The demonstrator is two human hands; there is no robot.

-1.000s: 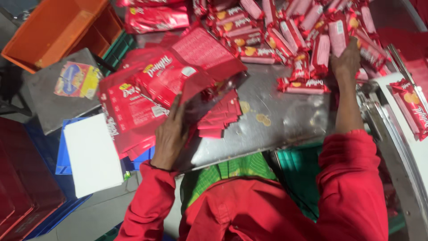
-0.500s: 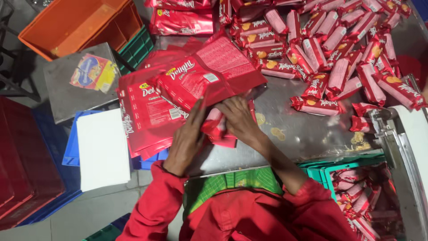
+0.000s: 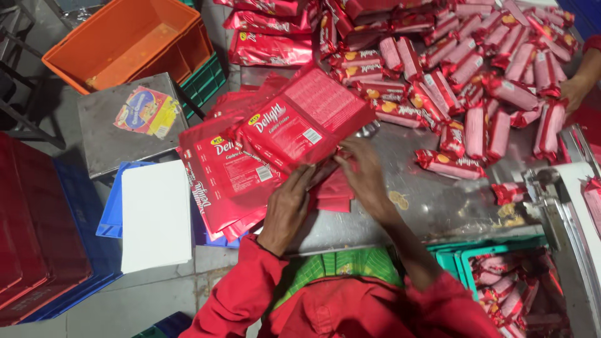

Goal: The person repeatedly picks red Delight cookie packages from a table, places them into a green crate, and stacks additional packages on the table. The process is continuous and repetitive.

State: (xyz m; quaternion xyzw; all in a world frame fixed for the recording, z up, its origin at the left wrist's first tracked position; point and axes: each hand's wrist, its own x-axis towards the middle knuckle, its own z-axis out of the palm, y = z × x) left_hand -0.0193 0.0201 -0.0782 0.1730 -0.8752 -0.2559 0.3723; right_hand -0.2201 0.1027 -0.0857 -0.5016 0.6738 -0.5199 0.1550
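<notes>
The left hand (image 3: 289,201) and the right hand (image 3: 363,174) met near the middle of the head view, both laid on a small red packet (image 3: 333,188) that rested on the steel table (image 3: 438,200) just below a fanned stack of flat red wrapper bags (image 3: 275,141). The left hand's fingers were curled against the lower edge of the topmost bag and the near side of the packet, pinching loosely; the right hand's fingers were bent over the packet's far end, pressing it down, though whether they truly gripped it could not be told, since the knuckles hid the tips. The stack of bags spread toward ten o'clock from the hands, overhanging the table's left edge. At one to two o'clock lay a wide heap of small red biscuit packs (image 3: 463,81) (many tumbled at angles, some overlapping), and another person's hand (image 3: 575,92) touched the heap at the far right edge. An orange crate (image 3: 125,37) sat at eleven o'clock, with a grey board (image 3: 103,144) carrying a yellow and blue wrapper (image 3: 145,111) just below it. A white sheet (image 3: 155,213) lay on a blue tray (image 3: 109,213) at nine o'clock, beside dark red crates (image 3: 31,238). At four o'clock a green crate (image 3: 454,260) held more red packs.
</notes>
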